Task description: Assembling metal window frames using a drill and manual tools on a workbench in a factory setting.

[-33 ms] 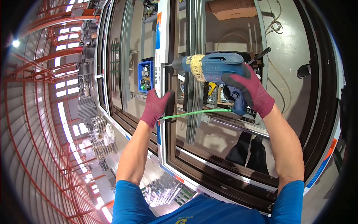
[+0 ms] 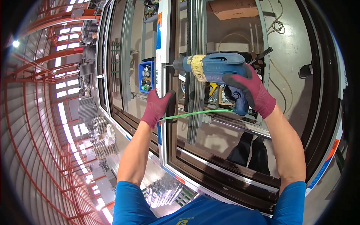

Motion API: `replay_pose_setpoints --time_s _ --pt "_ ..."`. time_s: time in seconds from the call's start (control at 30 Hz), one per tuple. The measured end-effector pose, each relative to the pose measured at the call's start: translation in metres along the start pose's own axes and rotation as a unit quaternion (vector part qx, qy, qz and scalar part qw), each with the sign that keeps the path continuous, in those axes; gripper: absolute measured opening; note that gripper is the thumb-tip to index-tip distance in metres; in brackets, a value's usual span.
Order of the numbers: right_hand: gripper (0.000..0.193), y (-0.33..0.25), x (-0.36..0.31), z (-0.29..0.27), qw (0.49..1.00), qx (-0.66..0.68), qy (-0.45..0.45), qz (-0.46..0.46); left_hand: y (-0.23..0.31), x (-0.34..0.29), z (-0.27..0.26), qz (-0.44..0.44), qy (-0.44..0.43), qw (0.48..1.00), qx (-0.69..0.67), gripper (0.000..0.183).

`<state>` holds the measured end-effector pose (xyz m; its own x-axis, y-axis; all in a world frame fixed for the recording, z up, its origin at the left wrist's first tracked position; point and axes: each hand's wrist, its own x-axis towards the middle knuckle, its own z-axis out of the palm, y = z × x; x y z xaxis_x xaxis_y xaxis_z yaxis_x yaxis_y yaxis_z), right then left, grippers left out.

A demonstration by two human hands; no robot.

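My right hand (image 2: 253, 88), in a maroon and black glove, is closed round a blue power drill (image 2: 219, 67) with a yellow band behind its chuck. The drill lies level, pointing left. Its thin bit (image 2: 168, 65) meets the side of a brown and white window frame bar (image 2: 162, 48). Lower on the same bar, my left hand (image 2: 157, 107), gloved alike, grips it with the thumb on the brown side; its fingertips are partly hidden. A green cord (image 2: 195, 113) runs from the drill's handle to the bar near my left wrist.
Beneath the frame sit a blue bin (image 2: 146, 77) of small parts and a dark tray (image 2: 213, 93) of hardware, with a black-handled tool (image 2: 262, 54) beside the drill. A cardboard box (image 2: 234, 9) lies farther off. Metal rails (image 2: 197, 37) cross under the frame; cables (image 2: 276, 27) trail on the floor.
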<state>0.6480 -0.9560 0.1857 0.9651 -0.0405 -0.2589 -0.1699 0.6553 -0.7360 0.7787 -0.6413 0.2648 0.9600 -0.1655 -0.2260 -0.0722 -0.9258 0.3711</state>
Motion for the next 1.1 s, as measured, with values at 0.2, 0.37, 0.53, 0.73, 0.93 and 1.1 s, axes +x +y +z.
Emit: replay_pose_setpoints --time_s 0.2,0.37,0.53,0.73,0.93,1.1 --pt "0.067 0.011 0.010 0.008 0.996 -0.037 -0.066 -0.037 -0.009 0.003 -0.002 -0.030 -0.040 0.999 0.003 0.050" --pt "0.059 0.013 0.013 0.006 0.998 0.028 -0.024 -0.046 -0.005 0.004 0.000 0.001 -0.009 1.000 0.003 0.044" --pt "0.059 0.017 0.012 0.005 0.999 -0.004 0.003 -0.034 -0.007 0.004 -0.001 -0.002 -0.029 1.000 -0.001 0.044" --pt "0.059 0.019 0.009 0.009 0.999 -0.006 0.014 -0.028 -0.008 0.003 0.000 0.002 -0.014 1.000 0.016 0.043" --pt "0.060 0.017 0.009 0.010 1.000 0.025 -0.007 -0.016 -0.017 0.006 0.002 0.005 -0.005 1.000 0.017 0.045" --pt "0.065 0.009 0.011 0.004 0.999 0.015 -0.032 0.014 -0.013 0.006 0.003 0.012 -0.006 1.000 0.008 0.045"
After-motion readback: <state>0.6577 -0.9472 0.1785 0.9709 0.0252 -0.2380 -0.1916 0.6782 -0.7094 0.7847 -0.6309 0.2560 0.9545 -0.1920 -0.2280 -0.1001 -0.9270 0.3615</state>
